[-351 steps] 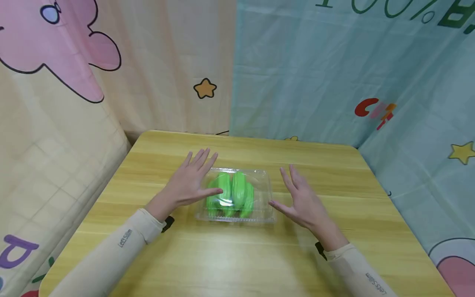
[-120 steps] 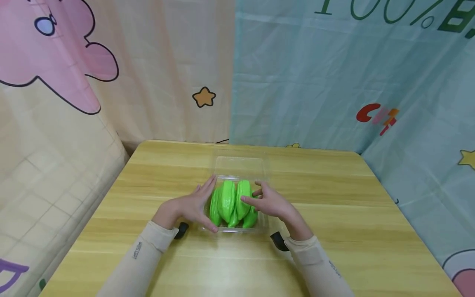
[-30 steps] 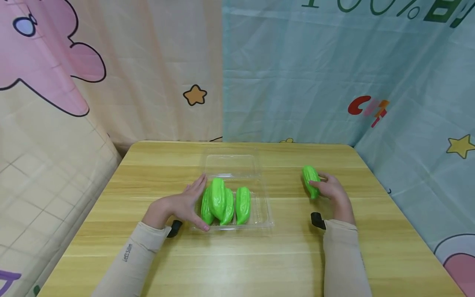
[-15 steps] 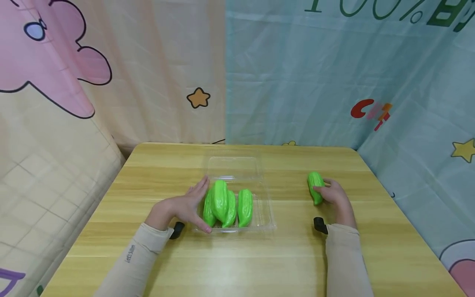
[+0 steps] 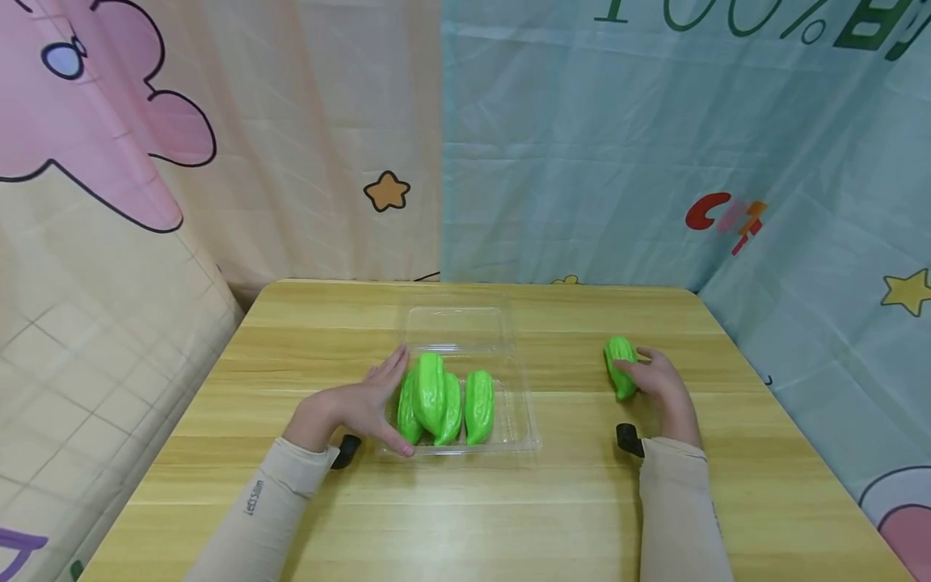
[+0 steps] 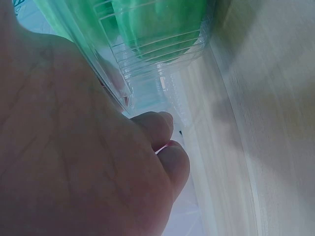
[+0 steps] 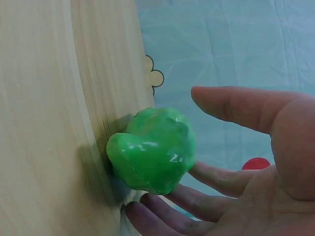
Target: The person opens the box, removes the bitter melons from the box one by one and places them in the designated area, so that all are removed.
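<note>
A clear plastic box (image 5: 515, 408) stands mid-table with its lid swung back and several bright green, ridged bitter melons (image 5: 431, 394) inside. My left hand (image 5: 356, 408) spans the box's left side, thumb straight along the front corner and fingers towards the back. In the left wrist view, fingertips (image 6: 160, 130) lie beside the box's ribbed wall. Off to the right, a single bitter melon (image 5: 621, 368) lies on the table. My right hand (image 5: 660, 380) is around it; in the right wrist view the thumb (image 7: 236, 103) stands away from the melon, with the other fingers close along its far side.
The box's transparent lid (image 5: 458, 327) lies back behind it on the wooden table (image 5: 465, 517). Printed curtains (image 5: 567, 162) hang close behind the table and along both sides.
Earlier the box was closed; its lid has since been opened. My right hand has carried one bitter melon from the box to the right. In the last half second, little has moved.
</note>
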A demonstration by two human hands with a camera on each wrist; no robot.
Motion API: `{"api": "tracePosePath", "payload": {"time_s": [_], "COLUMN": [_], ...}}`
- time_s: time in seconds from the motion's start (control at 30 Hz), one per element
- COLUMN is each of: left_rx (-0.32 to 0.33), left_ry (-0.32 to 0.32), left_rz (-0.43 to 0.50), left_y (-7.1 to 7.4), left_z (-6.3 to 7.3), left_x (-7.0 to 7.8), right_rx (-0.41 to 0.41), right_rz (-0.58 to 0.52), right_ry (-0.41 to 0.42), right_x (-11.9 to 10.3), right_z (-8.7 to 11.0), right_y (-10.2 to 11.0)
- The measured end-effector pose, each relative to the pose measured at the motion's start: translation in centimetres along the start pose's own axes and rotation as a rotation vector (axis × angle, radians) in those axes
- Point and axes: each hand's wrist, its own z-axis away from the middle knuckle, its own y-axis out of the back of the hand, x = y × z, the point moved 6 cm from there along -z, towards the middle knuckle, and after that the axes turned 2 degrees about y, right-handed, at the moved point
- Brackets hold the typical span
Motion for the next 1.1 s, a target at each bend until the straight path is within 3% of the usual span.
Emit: {"api": "tracePosePath", "payload": {"time_s": [0.13,0.3,0.47,0.57,0.7,0.83,1.1], "left_rx": [-0.004,-0.008,-0.009,-0.010,-0.014,-0.012,-0.013], "left_ry": [0.000,0.000,0.000,-0.001,-0.002,-0.001,-0.004], "left_rz": [-0.001,-0.006,-0.013,-0.015,-0.010,-0.007,-0.004], "left_y": [0.1,0.1,0.1,0.1,0.1,0.1,0.1], "left_z": [0.0,0.0,-0.1,-0.2,-0.2,-0.1,-0.1], "left_x": [0.1,0.1,-0.1,-0.1,0.0,0.0,-0.1], "right_rx": [0.067,0.219,0.360,0.391,0.317,0.151,-0.107], "right_rz": [-0.038,-0.097,-0.148,-0.204,-0.237,-0.187,-0.101], "right_ry": [0.005,0.035,0.137,0.197,0.275,0.334,0.377], "right_x": [-0.4,-1.5,-4.4,-6.4,-9.1,-11.2,-12.7], "right_z": [0.3,1.1,3.2,4.4,5.5,6.0,5.9], "right_y": [0.5,1.8,2.6,2.2,0.3,-2.6,-8.8]}}
